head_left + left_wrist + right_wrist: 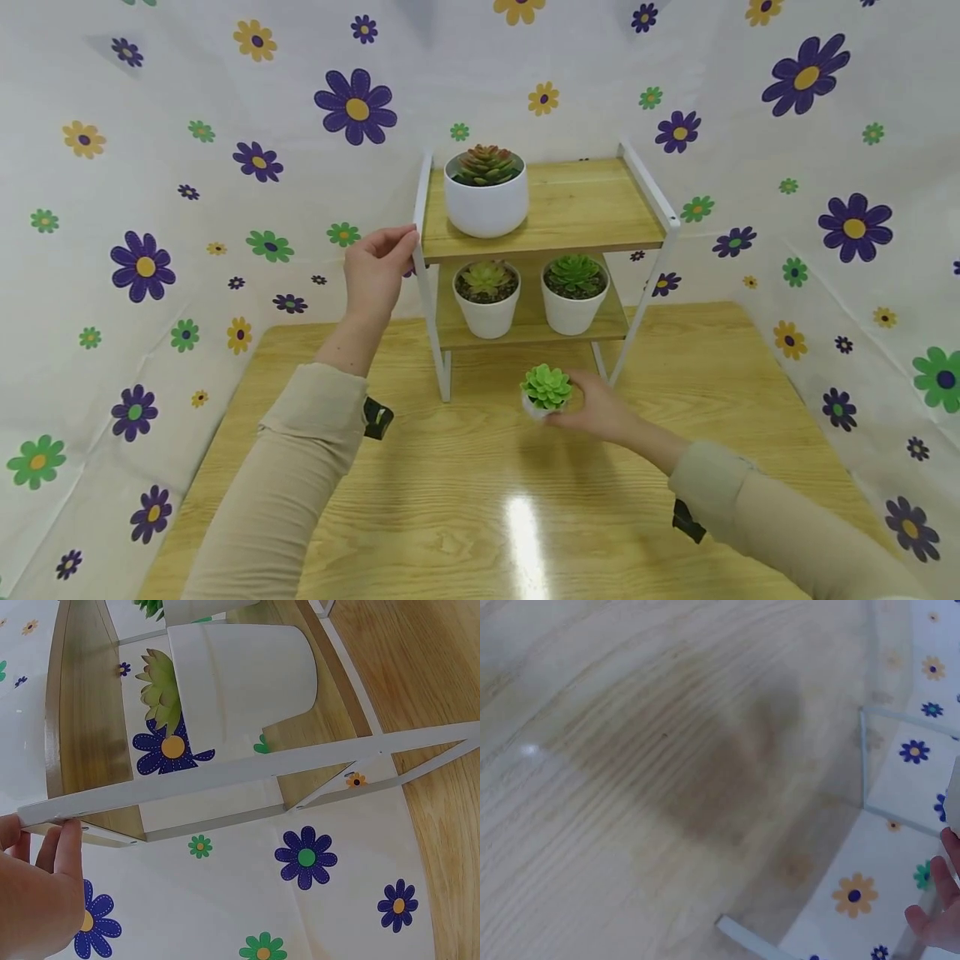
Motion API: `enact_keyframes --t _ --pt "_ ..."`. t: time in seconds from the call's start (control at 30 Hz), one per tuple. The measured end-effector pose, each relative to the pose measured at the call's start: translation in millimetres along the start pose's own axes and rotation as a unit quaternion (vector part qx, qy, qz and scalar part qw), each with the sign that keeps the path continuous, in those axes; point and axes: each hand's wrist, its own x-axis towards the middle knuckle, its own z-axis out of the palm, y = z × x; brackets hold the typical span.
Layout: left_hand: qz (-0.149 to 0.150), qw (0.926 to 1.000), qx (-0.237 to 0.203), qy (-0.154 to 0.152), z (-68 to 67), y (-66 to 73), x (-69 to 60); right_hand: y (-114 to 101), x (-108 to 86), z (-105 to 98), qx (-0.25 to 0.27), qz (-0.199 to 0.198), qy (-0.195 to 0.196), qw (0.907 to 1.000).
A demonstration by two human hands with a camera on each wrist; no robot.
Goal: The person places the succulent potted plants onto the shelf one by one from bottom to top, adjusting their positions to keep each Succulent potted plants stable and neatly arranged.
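My left hand [375,271] pinches the front left upright of a two-tier plant shelf [585,208] near its top corner. In the left wrist view the fingertips [69,844] lie against the white frame bar. My right hand [600,408] grips a small potted succulent [547,388], bright green in a whitish pot, in front of the lower tier. At the edge of the right wrist view the fingers [943,881] show, with little of the pot in sight. On the lower tier stand two white-potted succulents, a yellowish-green one [487,304] and a darker green one [574,298].
A larger round white pot [486,204] with a reddish-green succulent stands on the top tier's left side. Under the shelf is a glossy wooden table [420,508]. Flower-patterned cloth [292,167] hangs behind and along both sides.
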Motion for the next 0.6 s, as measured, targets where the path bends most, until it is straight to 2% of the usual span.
enact_keyframes --t 0.17,0.33,0.6 --pt "-0.001 1.0000 -0.001 -0.001 0.5 0.6 0.7 -5 -3.4 -28 0.012 0.024 0.011 0.9996" --pt "-0.003 1.0000 0.001 -0.005 1.3 1.1 1.7 -13 -4.2 -58 0.004 0.030 0.035 0.9989" --pt "-0.012 0.9999 0.003 -0.004 1.1 1.3 1.0 -26 -6.7 -93 -0.009 0.072 0.018 0.9972"
